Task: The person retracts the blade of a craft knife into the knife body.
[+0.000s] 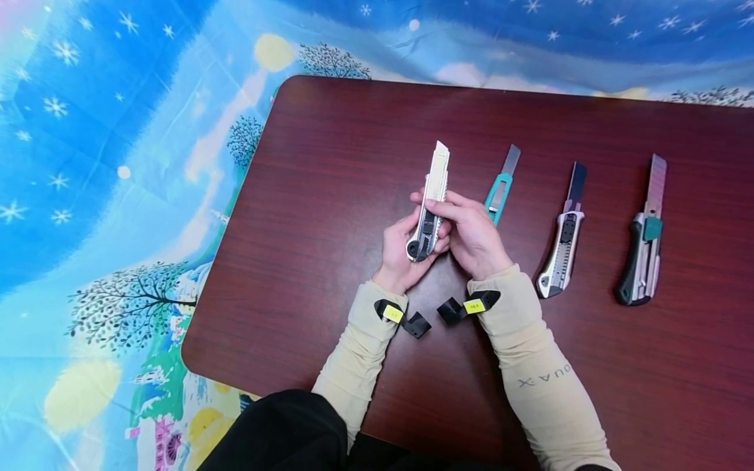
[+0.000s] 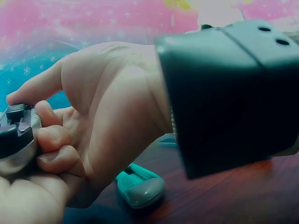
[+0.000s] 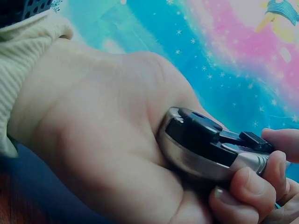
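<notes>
1. So, holding a silver-and-black utility knife (image 1: 432,203) up between both hands, above the table (image 1: 318,216), left of the laid-out cutters.
2. Pointed away from the body, with pale tapered end outward and butt nearest the person. Probably turned like this to expose the top face and keep the tip away from the wrists. Can't tell bare blade from sleeve at that pale end.
3. With the left hand (image 1: 400,252): gripping the rear of the handle from below, fingers curled round it. Cradling the butt against the palm, per the right-wrist view; presumably for steady support.
4. With the right hand (image 1: 480,235): pinching farther forward, with thumb on top and fingers underneath. Less wrapped than on the left. Resting thumb tip at the front of the ribbed slider (image 2: 17,109); likely placed there for control. Can't judge pressure on it.
5. Neither released nor clenched on air; grasping the same knife with both, close together. Hard to assign every fingertip along the handle in the wrist views.
6. Laid on the table to the right: teal cutter (image 1: 499,196), partly hidden behind the right hand; next, dark-bladed cutter (image 1: 562,245); farthest right, green-slider cutter (image 1: 652,229). Set roughly parallel and apart, blades toward the far edge. Probably arranged to leave handles nearest the person.
</notes>
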The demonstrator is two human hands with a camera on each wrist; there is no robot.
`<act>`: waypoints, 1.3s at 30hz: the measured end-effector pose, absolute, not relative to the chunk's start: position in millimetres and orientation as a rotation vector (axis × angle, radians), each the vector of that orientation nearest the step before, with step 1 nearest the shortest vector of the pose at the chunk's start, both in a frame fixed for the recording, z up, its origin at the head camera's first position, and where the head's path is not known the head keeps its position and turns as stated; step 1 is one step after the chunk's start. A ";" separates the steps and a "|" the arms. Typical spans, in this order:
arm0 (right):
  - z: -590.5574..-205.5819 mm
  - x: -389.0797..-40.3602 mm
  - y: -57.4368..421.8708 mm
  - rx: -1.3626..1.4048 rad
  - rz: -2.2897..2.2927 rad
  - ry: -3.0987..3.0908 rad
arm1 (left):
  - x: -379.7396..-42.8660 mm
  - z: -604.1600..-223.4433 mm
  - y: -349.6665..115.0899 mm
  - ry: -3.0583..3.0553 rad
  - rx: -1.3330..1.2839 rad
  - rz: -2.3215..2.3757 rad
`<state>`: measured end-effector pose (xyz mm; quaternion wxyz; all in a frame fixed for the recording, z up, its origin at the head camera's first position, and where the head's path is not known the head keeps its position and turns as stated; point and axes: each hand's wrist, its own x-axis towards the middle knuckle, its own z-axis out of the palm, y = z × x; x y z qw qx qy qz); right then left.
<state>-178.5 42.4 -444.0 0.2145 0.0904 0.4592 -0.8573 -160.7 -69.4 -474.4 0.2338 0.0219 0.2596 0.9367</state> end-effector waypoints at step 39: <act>-449.5 -178.3 38.1 0.227 -2.327 1.320 | -162.7 -475.3 -74.5 0.708 0.008 2.593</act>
